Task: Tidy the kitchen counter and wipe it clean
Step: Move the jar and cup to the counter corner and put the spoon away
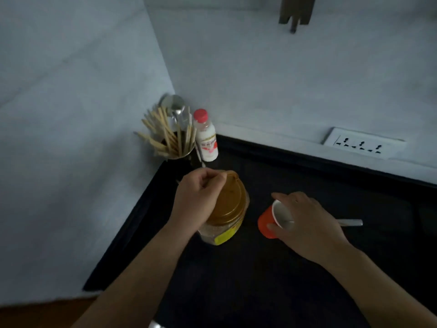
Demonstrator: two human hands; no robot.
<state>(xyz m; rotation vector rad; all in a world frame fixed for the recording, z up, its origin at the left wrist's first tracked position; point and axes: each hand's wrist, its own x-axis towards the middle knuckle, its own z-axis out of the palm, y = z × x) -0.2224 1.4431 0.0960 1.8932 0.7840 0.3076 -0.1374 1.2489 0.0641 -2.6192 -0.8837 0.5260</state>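
A clear plastic jar [227, 223] with a brown lid and a yellow label stands on the black counter [260, 280] near the corner. My left hand [198, 200] is closed over the far left edge of its lid. An orange cup [272, 221], white inside, is tilted on its side to the right of the jar. My right hand [307, 223] grips it around the rim and body. A metal spoon [350, 223] sticks out to the right from under that hand; its bowl shows inside the cup.
In the back corner stands a holder [170, 143] full of chopsticks and a metal spoon. A small white bottle [207, 138] with a red cap is beside it. A wall socket [364, 144] sits low on the right wall.
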